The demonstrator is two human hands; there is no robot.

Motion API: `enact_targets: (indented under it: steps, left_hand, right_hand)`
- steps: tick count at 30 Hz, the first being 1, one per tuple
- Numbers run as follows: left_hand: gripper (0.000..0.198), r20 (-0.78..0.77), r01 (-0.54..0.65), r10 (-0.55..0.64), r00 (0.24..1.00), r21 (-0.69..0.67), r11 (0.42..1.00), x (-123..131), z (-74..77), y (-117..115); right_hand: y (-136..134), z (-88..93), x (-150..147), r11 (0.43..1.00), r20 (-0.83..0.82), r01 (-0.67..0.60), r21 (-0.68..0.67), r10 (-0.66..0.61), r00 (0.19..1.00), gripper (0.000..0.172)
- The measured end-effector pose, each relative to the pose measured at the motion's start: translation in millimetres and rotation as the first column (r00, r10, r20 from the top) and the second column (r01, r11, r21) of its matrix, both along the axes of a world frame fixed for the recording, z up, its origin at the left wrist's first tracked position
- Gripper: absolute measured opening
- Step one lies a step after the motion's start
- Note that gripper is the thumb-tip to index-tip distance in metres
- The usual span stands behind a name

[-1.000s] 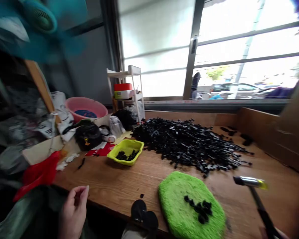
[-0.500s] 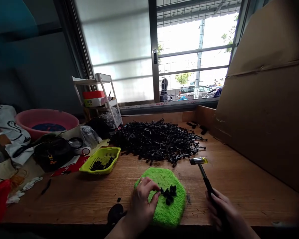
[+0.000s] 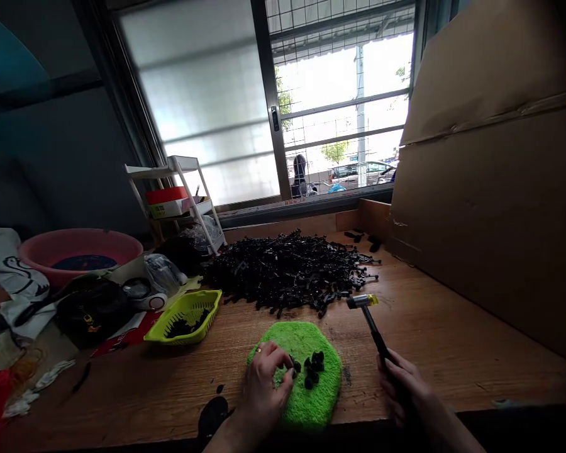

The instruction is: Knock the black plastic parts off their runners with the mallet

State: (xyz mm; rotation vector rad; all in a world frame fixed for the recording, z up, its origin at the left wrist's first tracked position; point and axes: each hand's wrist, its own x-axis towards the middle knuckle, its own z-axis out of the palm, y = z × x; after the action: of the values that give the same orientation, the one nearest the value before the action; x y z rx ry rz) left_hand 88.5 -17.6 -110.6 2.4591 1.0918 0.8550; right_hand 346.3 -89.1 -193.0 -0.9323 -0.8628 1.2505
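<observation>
A black part (image 3: 295, 365) is pinched on the green pad (image 3: 311, 402) by the left hand (image 3: 264, 384); a hammer (image 3: 370, 321) is gripped by the right hand (image 3: 403, 387). A square tap seems called for next.

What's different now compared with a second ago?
The left hand came up from the table's near edge onto the green pad and now pinches at the small black pieces there. The right hand has come into view, gripping the small hammer, head raised. The view also swung right. The black parts pile and yellow basket stayed put.
</observation>
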Motion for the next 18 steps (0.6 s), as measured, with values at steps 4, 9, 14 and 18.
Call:
enact_targets:
  steps: [4, 9, 14, 18]
  left_hand:
    - [0.009, -0.018, -0.025, 0.024, 1.0, -0.081, 0.996, -15.0, -2.8, -3.3]
    - [0.016, 0.055, -0.013, 0.023, 0.998, -0.167, 0.986, -22.4, -11.4, -2.4]
    - [0.025, 0.132, -0.019, 0.042, 0.99, -0.176, 0.984, -18.4, 2.1, 24.0]
    - [0.021, 0.037, 0.012, -0.009, 0.999, -0.1, 0.995, 12.8, 25.8, 64.2]
  right_hand:
    - [3.7, -3.8, 2.4, 1.0, 0.018, -0.014, 0.005, 0.014, 1.0, 0.034]
    - [4.7, -3.7, 0.3, 0.999, 0.049, 0.013, 0.044, -0.015, 0.999, 0.034]
    - [8.4, -5.6, -4.4, 0.992, 0.043, 0.074, 0.102, -0.078, 0.996, 0.031]
    - [11.1, -7.9, -6.5, 0.982, 0.035, 0.135, 0.134, -0.141, 0.989, 0.031]
